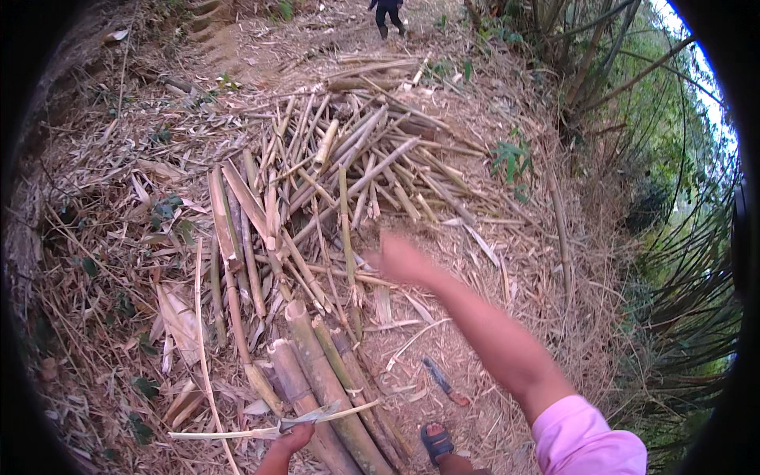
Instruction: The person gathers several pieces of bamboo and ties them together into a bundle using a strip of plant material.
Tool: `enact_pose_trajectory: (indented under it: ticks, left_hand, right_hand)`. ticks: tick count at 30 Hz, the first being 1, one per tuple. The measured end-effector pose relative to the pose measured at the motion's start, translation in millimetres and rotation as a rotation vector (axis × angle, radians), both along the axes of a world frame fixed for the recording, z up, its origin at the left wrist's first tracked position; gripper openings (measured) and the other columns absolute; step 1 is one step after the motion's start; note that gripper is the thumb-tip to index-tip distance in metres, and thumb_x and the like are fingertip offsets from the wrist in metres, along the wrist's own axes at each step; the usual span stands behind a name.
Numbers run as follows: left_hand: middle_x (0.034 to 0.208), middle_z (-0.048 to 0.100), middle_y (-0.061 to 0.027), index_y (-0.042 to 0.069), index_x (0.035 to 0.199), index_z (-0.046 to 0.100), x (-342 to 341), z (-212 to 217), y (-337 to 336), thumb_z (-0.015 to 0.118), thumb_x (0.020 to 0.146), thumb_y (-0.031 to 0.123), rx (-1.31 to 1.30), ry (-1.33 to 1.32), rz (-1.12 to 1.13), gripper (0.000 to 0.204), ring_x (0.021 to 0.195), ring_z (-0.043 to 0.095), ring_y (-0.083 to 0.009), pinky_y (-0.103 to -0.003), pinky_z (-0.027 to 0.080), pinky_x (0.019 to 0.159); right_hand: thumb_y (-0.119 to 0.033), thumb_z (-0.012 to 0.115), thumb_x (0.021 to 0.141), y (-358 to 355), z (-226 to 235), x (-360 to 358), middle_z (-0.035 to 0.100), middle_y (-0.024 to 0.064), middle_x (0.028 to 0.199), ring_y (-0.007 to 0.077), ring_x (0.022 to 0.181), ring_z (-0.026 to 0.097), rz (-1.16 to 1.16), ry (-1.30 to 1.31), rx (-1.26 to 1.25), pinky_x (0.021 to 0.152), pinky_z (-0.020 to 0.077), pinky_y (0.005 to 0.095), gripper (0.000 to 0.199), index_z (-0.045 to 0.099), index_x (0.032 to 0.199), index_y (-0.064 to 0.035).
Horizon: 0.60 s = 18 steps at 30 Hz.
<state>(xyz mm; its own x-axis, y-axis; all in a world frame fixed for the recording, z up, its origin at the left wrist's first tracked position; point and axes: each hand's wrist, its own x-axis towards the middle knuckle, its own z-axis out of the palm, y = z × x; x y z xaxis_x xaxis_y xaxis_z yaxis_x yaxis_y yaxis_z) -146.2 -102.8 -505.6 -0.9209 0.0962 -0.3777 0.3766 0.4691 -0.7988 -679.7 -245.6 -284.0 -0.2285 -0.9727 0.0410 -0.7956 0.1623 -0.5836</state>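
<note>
Dry leaves and husks litter the ground in the head view, with a bamboo thicket along the right edge and another person standing at the top. A loose heap of cut bamboo poles fills the centre, and thick hollow bamboo culms lie side by side below it. The left hand, at the lower edge, is closed around a pale split bamboo strip, which lies crosswise over the culms; a flat greyish piece shows at the same grip, too unclear to name. The right hand is stretched out just short of the heap, blurred, so I cannot tell whether it is open or holding something. A machete lies on the ground near a sandalled foot. The strip should be light and springy, its split edges probably sharp; a hold near its middle, on the flat faces, would balance it best.
</note>
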Motion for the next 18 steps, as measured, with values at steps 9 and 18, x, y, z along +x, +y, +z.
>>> enact_pose_trajectory:
  ticks: [9, 18]
  left_hand:
    - [0.084, 0.052, -0.0028, 0.007, 0.095, 0.059, -19.7, 7.9, -2.4, 0.056, 0.082, 0.013, -0.074, -0.055, -0.077, 0.014, 0.077, 0.053, -0.0155, -0.03, 0.046, 0.063]
    - [0.105, 0.064, -0.0062, 0.005, 0.106, 0.061, -15.2, -104.1, 12.8, 0.039, 0.101, 0.027, -0.344, -0.371, -0.192, 0.032, 0.098, 0.063, -0.0208, -0.037, 0.052, 0.087]
  right_hand:
    - [-0.005, 0.046, 0.086, -87.9, 245.0, 24.2, 0.068, 0.0181, 0.078, 0.0248, 0.063, 0.07, -0.004, -0.015, 0.258, 0.052, 0.0585, 0.0393, 0.024, 0.065, 0.091, 0.009]
    - [-0.006, 0.051, 0.082, -108.3, 240.8, 101.4, 0.07, 0.0207, 0.083, 0.0259, 0.066, 0.07, 0.0, 0.026, 0.235, 0.059, 0.0579, 0.0387, 0.024, 0.07, 0.087, 0.0076]
